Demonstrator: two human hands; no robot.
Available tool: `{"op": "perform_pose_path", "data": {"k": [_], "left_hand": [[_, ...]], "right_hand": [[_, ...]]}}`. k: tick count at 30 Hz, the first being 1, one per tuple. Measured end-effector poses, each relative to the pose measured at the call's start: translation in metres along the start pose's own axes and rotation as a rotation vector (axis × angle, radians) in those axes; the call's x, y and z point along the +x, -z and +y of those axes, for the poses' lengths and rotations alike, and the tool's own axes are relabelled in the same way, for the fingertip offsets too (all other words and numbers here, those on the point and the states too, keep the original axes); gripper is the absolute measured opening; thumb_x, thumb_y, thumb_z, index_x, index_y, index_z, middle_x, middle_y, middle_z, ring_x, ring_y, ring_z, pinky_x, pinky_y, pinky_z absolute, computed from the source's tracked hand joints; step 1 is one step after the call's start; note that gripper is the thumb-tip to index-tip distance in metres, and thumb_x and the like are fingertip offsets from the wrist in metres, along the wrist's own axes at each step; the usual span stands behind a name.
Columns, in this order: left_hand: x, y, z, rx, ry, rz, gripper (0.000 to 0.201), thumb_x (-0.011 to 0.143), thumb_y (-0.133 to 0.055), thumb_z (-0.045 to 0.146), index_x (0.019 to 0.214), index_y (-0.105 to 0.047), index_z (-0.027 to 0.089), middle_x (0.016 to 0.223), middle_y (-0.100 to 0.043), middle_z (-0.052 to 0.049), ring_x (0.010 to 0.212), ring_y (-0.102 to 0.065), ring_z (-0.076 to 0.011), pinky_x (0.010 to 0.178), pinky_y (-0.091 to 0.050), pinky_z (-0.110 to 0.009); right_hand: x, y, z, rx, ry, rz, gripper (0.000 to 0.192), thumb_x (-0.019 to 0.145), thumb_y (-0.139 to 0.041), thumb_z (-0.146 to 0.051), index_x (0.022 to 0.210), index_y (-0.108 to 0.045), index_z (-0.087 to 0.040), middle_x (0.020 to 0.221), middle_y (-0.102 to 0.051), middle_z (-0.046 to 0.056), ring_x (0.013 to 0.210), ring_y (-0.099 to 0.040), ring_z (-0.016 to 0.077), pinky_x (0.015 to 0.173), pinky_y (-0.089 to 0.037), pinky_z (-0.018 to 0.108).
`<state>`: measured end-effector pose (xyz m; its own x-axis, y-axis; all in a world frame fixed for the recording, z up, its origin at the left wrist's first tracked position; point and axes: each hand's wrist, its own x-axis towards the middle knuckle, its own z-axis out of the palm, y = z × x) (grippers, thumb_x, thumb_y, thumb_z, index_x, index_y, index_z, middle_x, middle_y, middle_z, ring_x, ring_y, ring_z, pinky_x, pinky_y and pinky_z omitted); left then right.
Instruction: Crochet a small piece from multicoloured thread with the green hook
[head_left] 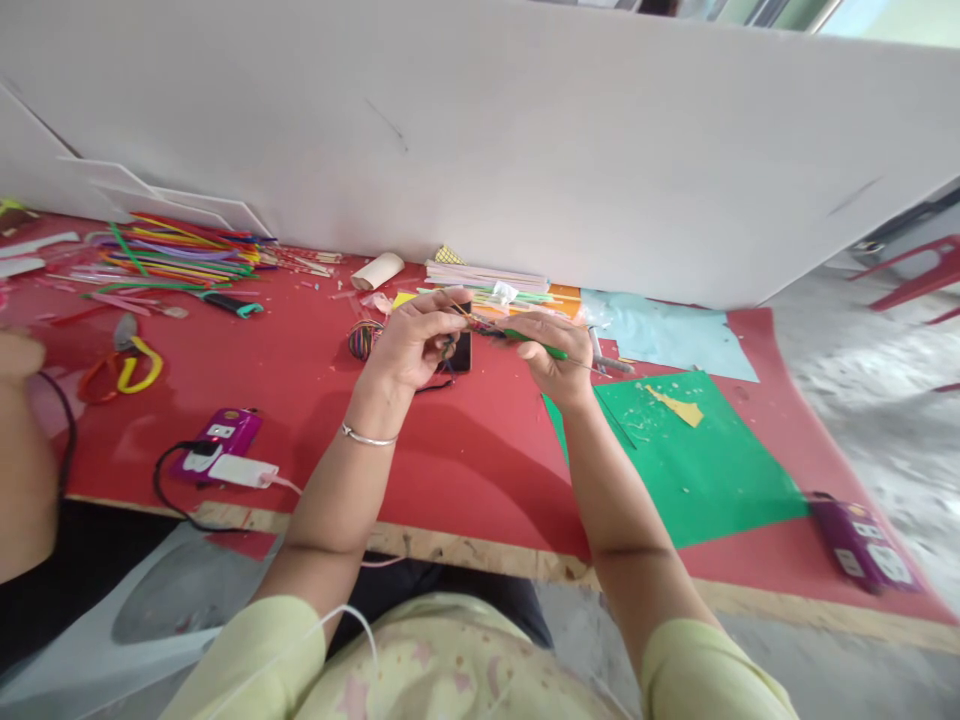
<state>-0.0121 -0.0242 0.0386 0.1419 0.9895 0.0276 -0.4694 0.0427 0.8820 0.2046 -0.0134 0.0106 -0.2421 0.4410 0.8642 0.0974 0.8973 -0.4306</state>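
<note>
My left hand (421, 335) is closed, fingers pinching a small piece of dark, multicoloured yarn (480, 324) above the red table. In my right hand (556, 352) is a slim green-handled crochet hook (555, 351), lying across the palm under bent fingers, its thin metal end sticking out to the right. Between the two hands the yarn and the tool meet, but the fingers hide the details. A wound ball of multicoloured yarn (364, 340) sits just left of my left wrist. Partly covered behind my left fingers lies a dark phone-like slab (463, 354).
Pliers (135, 362), coloured pipe cleaners (187, 250) and a cardboard tube (377, 271) lie left. Green (690, 470) and pale blue sheets (667, 335) lie right. Purple power strips (229, 435) sit near the front edge. A white panel (480, 150) stands behind; another person's arm (22, 450) is left.
</note>
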Motion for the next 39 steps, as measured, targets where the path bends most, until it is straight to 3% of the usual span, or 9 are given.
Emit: {"op": "perform_pose_path", "data": {"k": [8, 14, 19, 22, 24, 28, 32, 39], "left_hand": [[-0.001, 0.0, -0.002, 0.034, -0.04, -0.043, 0.032, 0.059, -0.086, 0.018, 0.091, -0.084, 0.018, 0.061, -0.064, 0.004, 0.044, -0.043, -0.0027, 0.042, -0.029, -0.018], [-0.003, -0.015, -0.014, 0.047, -0.187, 0.061, 0.035, 0.063, -0.085, 0.015, 0.097, -0.085, 0.02, 0.064, -0.064, 0.004, 0.047, -0.043, -0.0043, 0.045, -0.029, -0.02], [-0.005, -0.023, -0.025, 0.223, -0.392, 0.197, 0.036, 0.072, -0.084, 0.014, 0.107, -0.085, 0.022, 0.073, -0.071, 0.003, 0.062, -0.056, -0.0086, 0.06, -0.045, -0.022], [-0.009, -0.032, -0.033, 0.231, -0.439, 0.264, 0.04, 0.077, -0.083, 0.015, 0.115, -0.084, 0.026, 0.078, -0.073, 0.003, 0.066, -0.056, -0.0097, 0.063, -0.048, -0.023], [-0.011, -0.037, -0.037, 0.125, -0.397, 0.276, 0.042, 0.078, -0.083, 0.017, 0.119, -0.083, 0.028, 0.074, -0.07, 0.005, 0.06, -0.052, -0.008, 0.057, -0.044, -0.022], [-0.009, -0.039, -0.035, -0.13, -0.142, 0.194, 0.044, 0.071, -0.085, 0.018, 0.115, -0.083, 0.026, 0.065, -0.06, 0.007, 0.049, -0.04, -0.0041, 0.043, -0.025, -0.02], [-0.006, -0.029, -0.02, -0.217, 0.053, 0.089, 0.037, 0.062, -0.085, 0.015, 0.098, -0.083, 0.02, 0.063, -0.058, 0.007, 0.049, -0.043, -0.0029, 0.042, -0.027, -0.017], [-0.005, -0.016, -0.004, -0.167, 0.084, 0.036, 0.035, 0.061, -0.083, 0.013, 0.096, -0.082, 0.016, 0.062, -0.055, 0.007, 0.05, -0.048, -0.0033, 0.042, -0.029, -0.017]], "right_hand": [[-0.003, -0.01, 0.001, 0.226, -0.261, 0.042, 0.046, 0.102, -0.06, -0.062, 0.106, -0.087, -0.024, 0.079, -0.084, 0.004, 0.07, -0.082, 0.0182, 0.069, -0.069, 0.031], [-0.015, -0.04, 0.009, 0.298, -0.472, 0.259, 0.058, 0.1, -0.055, -0.073, 0.102, -0.085, -0.023, 0.084, -0.084, 0.005, 0.062, -0.079, 0.0181, 0.059, -0.067, 0.032], [-0.015, -0.046, 0.001, 0.141, -0.43, 0.315, 0.052, 0.101, -0.058, -0.068, 0.104, -0.085, -0.023, 0.08, -0.083, 0.003, 0.063, -0.078, 0.0169, 0.067, -0.068, 0.033], [-0.017, -0.048, -0.003, 0.047, -0.323, 0.389, 0.045, 0.103, -0.058, -0.061, 0.106, -0.085, -0.025, 0.087, -0.083, 0.004, 0.078, -0.081, 0.02, 0.074, -0.068, 0.036], [-0.019, -0.051, -0.004, -0.016, -0.252, 0.423, 0.044, 0.105, -0.057, -0.06, 0.109, -0.085, -0.027, 0.093, -0.083, 0.006, 0.086, -0.081, 0.0222, 0.078, -0.068, 0.039], [-0.022, -0.051, 0.0, -0.068, -0.207, 0.41, 0.048, 0.107, -0.051, -0.059, 0.11, -0.085, -0.026, 0.096, -0.083, 0.007, 0.094, -0.082, 0.0239, 0.085, -0.069, 0.043], [-0.017, -0.041, 0.004, -0.012, -0.179, 0.35, 0.049, 0.106, -0.051, -0.061, 0.108, -0.086, -0.027, 0.095, -0.083, 0.007, 0.082, -0.081, 0.0219, 0.076, -0.069, 0.04], [-0.008, -0.021, 0.005, -0.069, -0.125, 0.235, 0.056, 0.1, -0.055, -0.073, 0.103, -0.088, -0.028, 0.093, -0.086, 0.007, 0.088, -0.083, 0.0252, 0.079, -0.07, 0.043]]}}
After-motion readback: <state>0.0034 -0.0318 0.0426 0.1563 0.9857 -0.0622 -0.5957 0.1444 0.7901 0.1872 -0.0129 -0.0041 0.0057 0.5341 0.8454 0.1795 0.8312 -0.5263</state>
